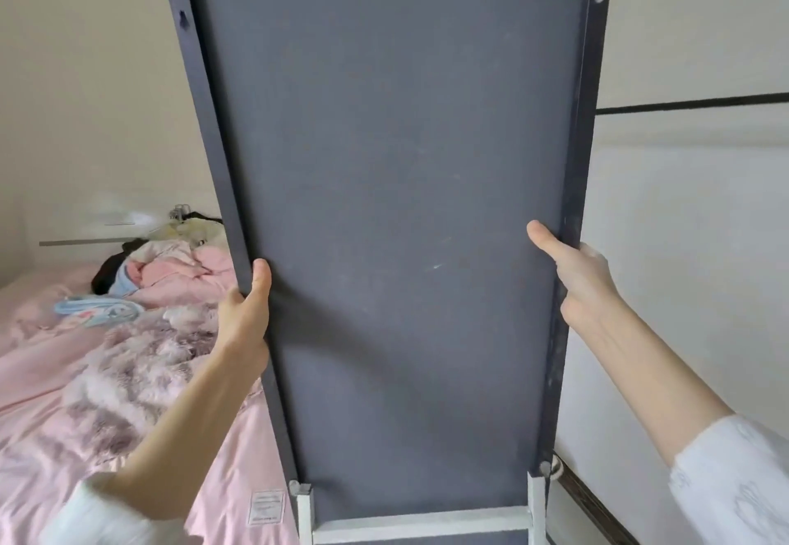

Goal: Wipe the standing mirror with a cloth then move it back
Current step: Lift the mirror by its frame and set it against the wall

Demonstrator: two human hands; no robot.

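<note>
The standing mirror (397,203) fills the middle of the view with its dark grey back panel toward me. It leans slightly to the left. A white stand frame (418,523) shows at its bottom. My left hand (245,314) grips the mirror's left edge, thumb on the back panel and fingers hidden round the front. My right hand (576,271) grips the right edge the same way, thumb pointing up along the panel. No cloth is in view. The mirror's glass side is hidden.
A bed (64,374) with pink sheets, a furry blanket and a heap of clothes (162,267) lies at the left, close to the mirror. A white wall (704,246) with a dark trim line stands at the right. A low shelf (106,237) sits behind the bed.
</note>
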